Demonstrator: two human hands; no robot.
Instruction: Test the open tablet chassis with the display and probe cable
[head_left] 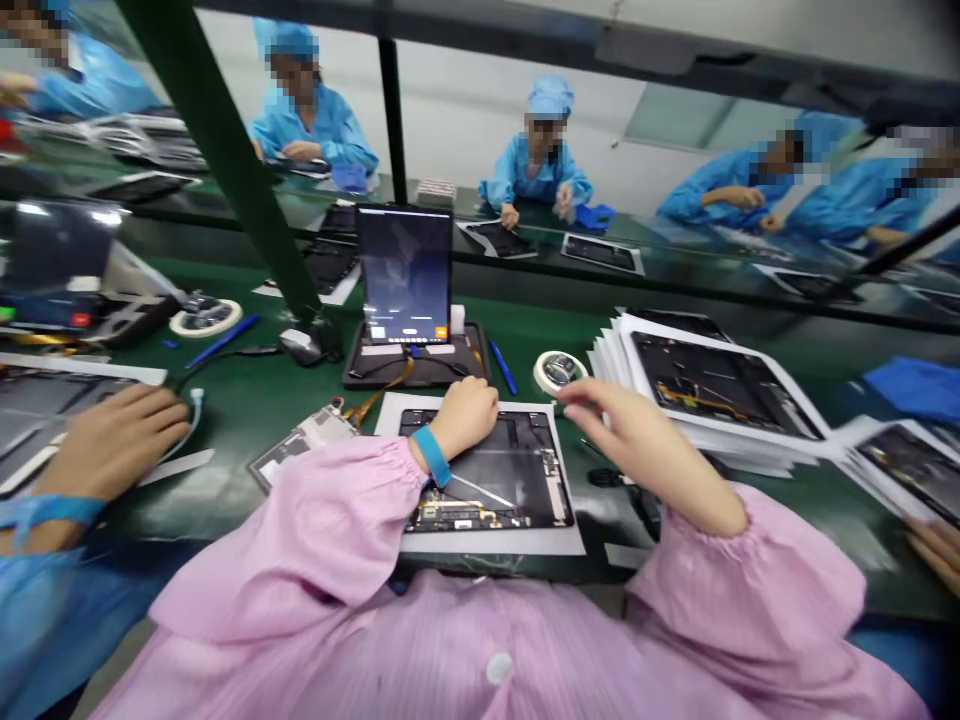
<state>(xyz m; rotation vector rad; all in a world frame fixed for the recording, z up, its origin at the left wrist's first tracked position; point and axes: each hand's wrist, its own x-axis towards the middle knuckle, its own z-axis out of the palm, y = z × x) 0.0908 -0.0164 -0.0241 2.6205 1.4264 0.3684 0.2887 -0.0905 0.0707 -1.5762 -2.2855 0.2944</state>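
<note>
An opened tablet housing (510, 450), dark inside with a flat battery and a circuit board along its near edge, lies on a white sheet (491, 541) in front of me. My left hand (466, 415), with a blue band at the wrist, rests over its far edge. Its fingers are curled, and what they grip, if anything, is hidden. To the right of the housing, my right hand (611, 412) is raised near a white tape roll (541, 376). Thumb and fingers come together there around something too small to make out.
Behind the housing a lit tablet screen (405, 275) stands on a dark stand (472, 362). A blue pen (503, 367) lies beside it. Stacked housings with white sheets (727, 390) are at right. A co-worker's hand (112, 440) is at left; other people sit beyond the glass.
</note>
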